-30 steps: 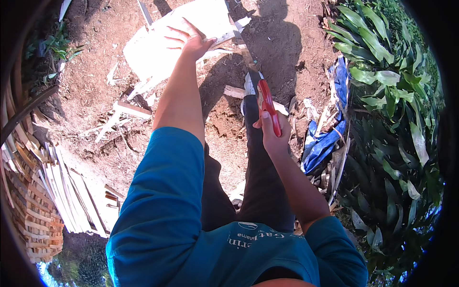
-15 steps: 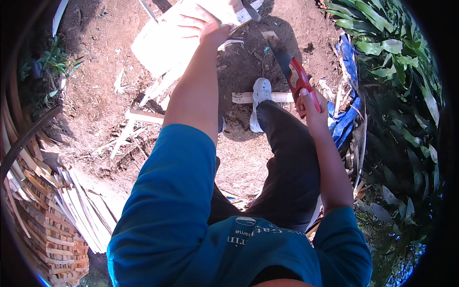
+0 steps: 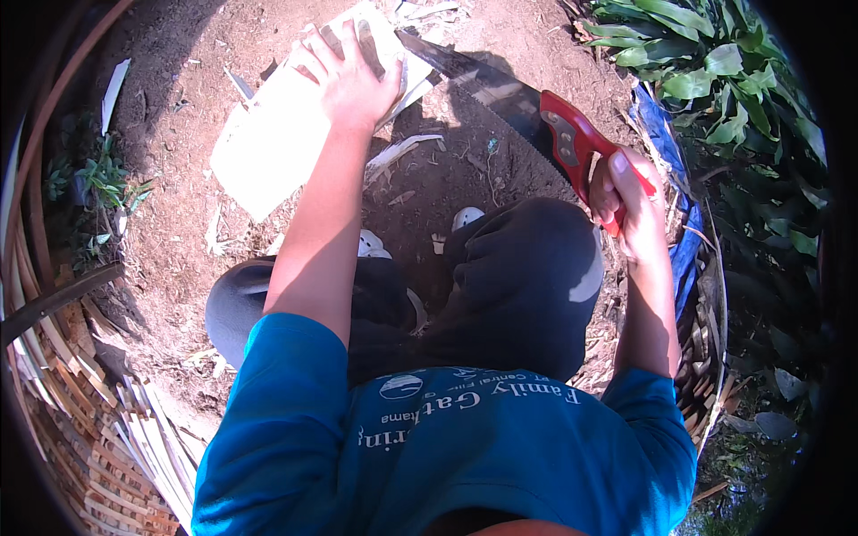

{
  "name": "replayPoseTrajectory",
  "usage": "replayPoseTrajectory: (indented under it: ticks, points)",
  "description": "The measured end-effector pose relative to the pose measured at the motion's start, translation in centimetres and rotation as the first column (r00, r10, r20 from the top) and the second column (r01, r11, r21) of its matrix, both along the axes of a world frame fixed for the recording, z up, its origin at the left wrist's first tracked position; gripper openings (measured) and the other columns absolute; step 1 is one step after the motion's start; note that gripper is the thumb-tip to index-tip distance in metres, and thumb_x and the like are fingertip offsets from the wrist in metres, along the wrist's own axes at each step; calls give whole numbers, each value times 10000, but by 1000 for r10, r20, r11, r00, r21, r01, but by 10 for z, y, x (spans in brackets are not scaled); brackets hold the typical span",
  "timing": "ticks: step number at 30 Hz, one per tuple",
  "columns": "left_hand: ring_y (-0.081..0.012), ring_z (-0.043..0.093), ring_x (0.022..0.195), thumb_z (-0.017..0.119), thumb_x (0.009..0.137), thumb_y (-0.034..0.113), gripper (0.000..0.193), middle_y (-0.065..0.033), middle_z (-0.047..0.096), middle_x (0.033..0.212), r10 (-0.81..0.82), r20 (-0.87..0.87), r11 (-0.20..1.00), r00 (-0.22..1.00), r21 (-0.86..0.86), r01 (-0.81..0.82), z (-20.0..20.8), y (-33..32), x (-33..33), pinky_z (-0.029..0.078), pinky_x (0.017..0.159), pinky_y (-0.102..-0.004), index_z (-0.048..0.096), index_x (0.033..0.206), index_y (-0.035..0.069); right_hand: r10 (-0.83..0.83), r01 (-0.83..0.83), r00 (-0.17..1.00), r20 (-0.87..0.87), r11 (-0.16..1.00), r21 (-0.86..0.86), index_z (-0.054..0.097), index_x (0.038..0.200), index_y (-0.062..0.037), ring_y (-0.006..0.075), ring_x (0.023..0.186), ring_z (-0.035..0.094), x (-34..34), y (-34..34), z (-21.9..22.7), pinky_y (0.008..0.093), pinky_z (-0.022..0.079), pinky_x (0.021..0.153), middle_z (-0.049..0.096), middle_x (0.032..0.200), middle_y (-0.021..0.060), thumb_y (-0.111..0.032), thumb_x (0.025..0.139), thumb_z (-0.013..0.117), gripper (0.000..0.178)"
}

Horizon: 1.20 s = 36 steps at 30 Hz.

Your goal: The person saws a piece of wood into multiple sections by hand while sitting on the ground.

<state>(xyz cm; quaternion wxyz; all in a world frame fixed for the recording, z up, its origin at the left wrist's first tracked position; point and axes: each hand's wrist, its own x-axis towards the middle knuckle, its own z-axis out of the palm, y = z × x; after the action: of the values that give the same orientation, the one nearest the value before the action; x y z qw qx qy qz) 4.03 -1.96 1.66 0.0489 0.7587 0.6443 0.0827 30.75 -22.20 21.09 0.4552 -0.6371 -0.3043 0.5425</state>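
On the brown soil point(image 3: 174, 241) lies a pale board point(image 3: 268, 152), with a red-handled saw point(image 3: 527, 112) slanting rightward from near its right end, the left hand point(image 3: 353, 89) spread wide and flat on the board, and the right hand point(image 3: 639, 205) curled around the saw's handle point(image 3: 587, 134).

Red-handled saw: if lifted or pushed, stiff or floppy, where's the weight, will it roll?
The saw probably bends sideways but stays stiff edge-on: its metal blade is long, broad and looks thin. Likely handle-heavy, given the chunky red handle. Laid down, it seems unlikely to roll, being flat.
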Motion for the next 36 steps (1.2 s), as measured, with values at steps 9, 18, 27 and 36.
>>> replayPoseTrajectory:
  ticks: [9,18,27,36]
  points:
    - [-455,98,1556,414,908,765,966,-272,161,1660,-49,-212,987,976,138,79,-35,14,-3,82,1227,-646,247,1622,136,-6,6,1000,-18,1000,-26,530,757,-83,53,447,402,-4,-7,-1,220,295,429,436,539,-41,-306,1047,590,370]
    - [-480,71,1560,518,947,592,897,-291,176,1671,4,-7,997,1000,-81,-5,-16,3,2,29,1262,-591,282,1605,30,-64,61,997,53,997,44,566,807,-38,50,450,396,-36,-51,-4,237,296,448,461,540,-27,-298,1035,579,346]
    - [-447,389,1431,499,926,653,834,-291,439,1507,22,-6,993,1000,-112,-23,6,53,-16,292,1185,-549,488,1471,22,-122,108,988,98,985,138,465,736,-78,88,435,347,-37,-47,-47,257,268,435,418,550,10,-321,1058,515,407]
    - [-378,701,1107,364,910,804,897,-254,731,1113,-169,-172,924,971,-370,95,7,109,-45,524,987,-467,727,1149,19,-279,280,960,-23,955,97,449,750,-90,100,488,358,-21,-47,-45,255,277,468,386,597,4,-333,1035,560,390]
